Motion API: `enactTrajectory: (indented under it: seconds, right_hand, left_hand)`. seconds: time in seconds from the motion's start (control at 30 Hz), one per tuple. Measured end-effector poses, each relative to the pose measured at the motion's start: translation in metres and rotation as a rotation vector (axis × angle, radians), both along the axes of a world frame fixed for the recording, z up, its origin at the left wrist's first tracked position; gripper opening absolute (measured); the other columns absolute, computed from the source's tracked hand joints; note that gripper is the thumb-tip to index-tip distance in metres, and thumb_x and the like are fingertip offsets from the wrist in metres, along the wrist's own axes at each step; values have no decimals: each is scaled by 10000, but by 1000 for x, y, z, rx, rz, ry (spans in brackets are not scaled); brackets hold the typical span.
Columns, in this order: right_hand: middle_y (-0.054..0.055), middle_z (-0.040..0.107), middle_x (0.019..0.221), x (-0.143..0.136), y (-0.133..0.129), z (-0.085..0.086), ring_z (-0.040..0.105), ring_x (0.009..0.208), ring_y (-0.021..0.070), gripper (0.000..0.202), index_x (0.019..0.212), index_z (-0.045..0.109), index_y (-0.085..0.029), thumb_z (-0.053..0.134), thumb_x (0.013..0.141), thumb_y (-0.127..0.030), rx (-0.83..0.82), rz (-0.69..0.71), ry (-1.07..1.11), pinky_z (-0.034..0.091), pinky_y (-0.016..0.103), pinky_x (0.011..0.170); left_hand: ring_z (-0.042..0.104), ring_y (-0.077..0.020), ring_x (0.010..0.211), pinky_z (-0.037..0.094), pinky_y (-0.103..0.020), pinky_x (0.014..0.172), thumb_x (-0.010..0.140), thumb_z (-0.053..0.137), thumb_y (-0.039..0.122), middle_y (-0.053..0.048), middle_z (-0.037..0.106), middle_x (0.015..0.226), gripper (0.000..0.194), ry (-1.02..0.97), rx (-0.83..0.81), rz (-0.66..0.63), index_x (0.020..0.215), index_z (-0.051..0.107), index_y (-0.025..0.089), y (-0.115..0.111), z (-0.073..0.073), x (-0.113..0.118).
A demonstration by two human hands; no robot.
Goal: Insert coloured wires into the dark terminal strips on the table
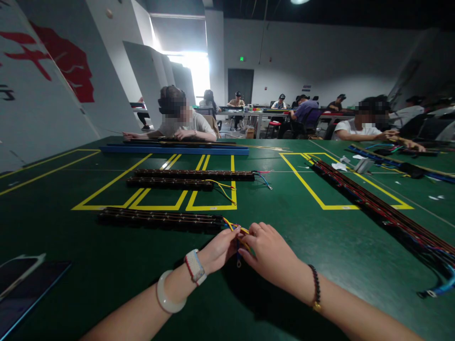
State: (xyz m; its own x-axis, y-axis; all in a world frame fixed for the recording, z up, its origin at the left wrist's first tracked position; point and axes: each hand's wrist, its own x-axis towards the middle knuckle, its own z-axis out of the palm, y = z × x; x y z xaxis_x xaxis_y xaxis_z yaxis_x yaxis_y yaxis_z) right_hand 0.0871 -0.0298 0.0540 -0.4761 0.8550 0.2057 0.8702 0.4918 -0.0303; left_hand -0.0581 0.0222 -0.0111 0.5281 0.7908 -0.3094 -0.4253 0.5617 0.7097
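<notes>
A long black bar with several thin copper-coloured rods along its top lies on the green table. Yellow and blue wires come out of its right end. My left hand, with a watch and a pale bangle at the wrist, pinches these wires near the bar's end. Close against it, my right hand grips the yellow wires from the other side, its fingers curled. Below the hands hangs a blue wire's ring terminal. The fingers partly hide the wires between them.
Two similar bars lie farther back inside yellow tape lines. A longer wired bundle runs down the right side. A blue rail lies before a person across the table. A dark flat-screen device sits at the left.
</notes>
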Motion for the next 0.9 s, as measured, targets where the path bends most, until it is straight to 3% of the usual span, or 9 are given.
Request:
enactTrajectory:
  seconds: [0.2, 0.3, 0.4, 0.5, 0.6, 0.73, 0.9]
  right_hand:
    - [124, 621, 998, 1, 0, -3, 547, 935, 260, 383, 1077, 639, -149, 669, 779, -388, -43, -26, -122, 422, 368, 805]
    - [135, 647, 996, -1, 0, -3, 589, 907, 254, 319, 1060, 637, -104, 634, 793, -280, -146, -34, -172, 436, 347, 788]
    - [96, 678, 878, 1, 0, 5, 636, 779, 212, 195, 989, 640, -130, 544, 830, -188, -201, -88, -139, 433, 289, 667]
    - [59, 668, 725, 9, 3, 15, 633, 635, 188, 161, 872, 630, -165, 474, 886, -205, -167, -155, -134, 378, 271, 544]
    - [63, 652, 699, 21, 14, 18, 622, 631, 177, 190, 783, 608, -167, 463, 903, -192, -58, -144, -143, 370, 266, 553]
    - [83, 654, 747, 37, 38, 5, 616, 713, 180, 198, 761, 595, -160, 465, 909, -163, 68, -99, -132, 398, 266, 654]
    - [73, 673, 806, 51, 68, -26, 627, 781, 184, 148, 902, 585, -157, 442, 934, -179, 34, -140, -47, 393, 256, 685]
  left_hand:
    - [613, -156, 853, 443, -280, 846, 857, 562, 214, -73, 670, 906, 150, -72, 72, -41, 951, 637, 124, 2, -5, -1]
    - [608, -180, 942, 432, -300, 899, 872, 531, 215, -88, 677, 918, 145, -53, 82, -54, 875, 652, 135, 1, 1, -2]
    - [611, -195, 968, 425, -320, 927, 867, 548, 262, -92, 685, 890, 164, -22, 57, -69, 827, 649, 138, -1, 7, -2]
    - [630, -203, 932, 431, -345, 929, 849, 578, 329, -93, 693, 857, 213, -10, 33, -67, 812, 633, 127, -3, 9, -1]
    - [652, -203, 875, 452, -363, 898, 861, 559, 352, -94, 698, 837, 238, -6, 31, -44, 813, 611, 125, -4, 7, -1]
    - [671, -199, 792, 471, -368, 844, 899, 490, 342, -101, 700, 795, 254, 54, 49, -27, 798, 580, 128, -4, 4, -2]
    - [675, -207, 806, 450, -402, 904, 903, 472, 361, -118, 701, 782, 281, 16, 53, -120, 772, 557, 127, -1, 1, -6]
